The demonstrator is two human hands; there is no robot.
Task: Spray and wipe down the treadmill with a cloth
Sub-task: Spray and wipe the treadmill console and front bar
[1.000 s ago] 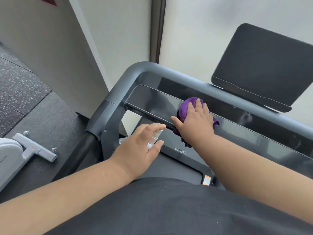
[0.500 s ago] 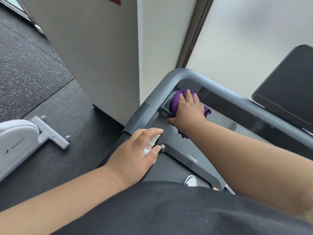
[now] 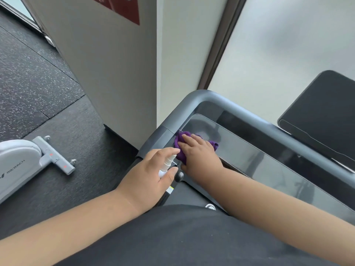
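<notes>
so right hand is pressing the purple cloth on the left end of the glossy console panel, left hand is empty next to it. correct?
Not quite: the left hand is not empty. The head view shows it holding a small white spray bottle. The rest is right: the right hand presses the purple cloth on the left end of the glossy console panel.

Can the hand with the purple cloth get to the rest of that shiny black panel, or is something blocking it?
Probably yes. The right hand presses the purple cloth on the left end of the glossy panel, and the panel stretching to the right looks bare. The left hand, holding the spray bottle, sits off to the other side.
</notes>
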